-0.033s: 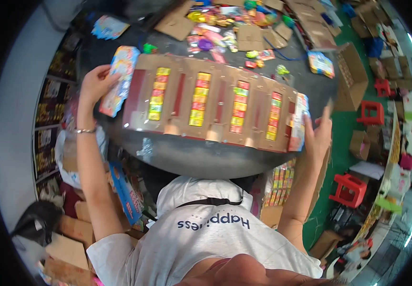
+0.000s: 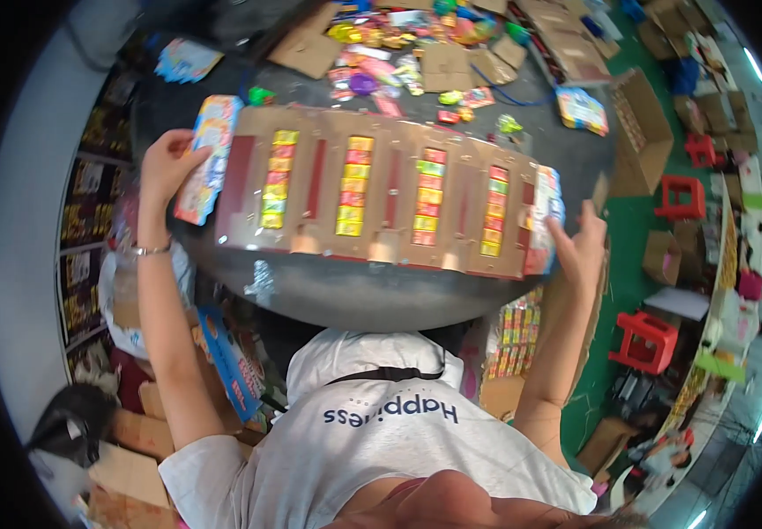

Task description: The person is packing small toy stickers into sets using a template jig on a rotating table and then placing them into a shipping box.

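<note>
A long brown cardboard tray [image 2: 331, 126] lies across the dark round table in front of me. Set into it are several upright columns of small red, yellow and green wrapped sweets [image 2: 354, 187], with dark red slots between them. At its left end, my left hand [image 2: 172, 166] pinches a bright printed card [image 2: 211, 152] between thumb and fingers. A similar printed card [image 2: 544, 216] stands at the right end. The thumb of my right hand [image 2: 582, 251] reaches this card; the other fingers are partly hidden and slightly smeared, so its grip is unclear.
At the table's far side lie loose colourful wrapped pieces [image 2: 381, 66], cardboard scraps [image 2: 445, 69] and two more printed cards [image 2: 189, 62]. Cartons [image 2: 642, 132] and red stools [image 2: 645, 342] stand to the right. Shelves [image 2: 90, 207] line the left, above boxes and bags.
The whole view has turned and shifted slightly, tray and table together. The fingers of my right hand have shifted a little at the right card. My left hand keeps its hold.
</note>
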